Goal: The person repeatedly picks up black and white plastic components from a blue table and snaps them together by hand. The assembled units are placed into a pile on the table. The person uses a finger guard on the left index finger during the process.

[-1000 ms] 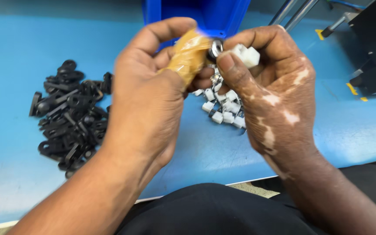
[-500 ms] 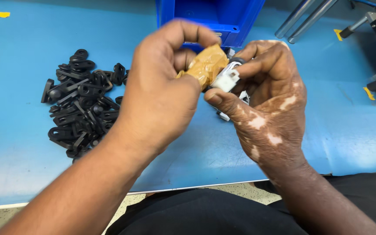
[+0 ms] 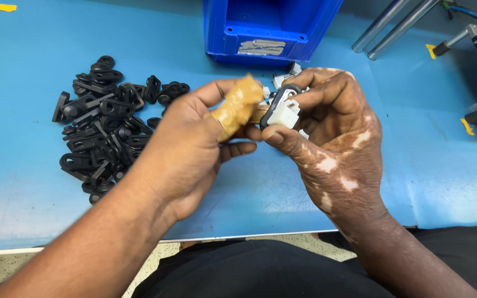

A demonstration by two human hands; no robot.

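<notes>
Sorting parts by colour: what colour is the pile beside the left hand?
Black, clearest in the head view: the pile.

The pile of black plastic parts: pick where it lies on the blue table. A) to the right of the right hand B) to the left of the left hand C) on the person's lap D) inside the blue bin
B: the pile of black plastic parts lies loose on the blue table, left of the left hand, outside the blue bin and away from the right hand.
</notes>
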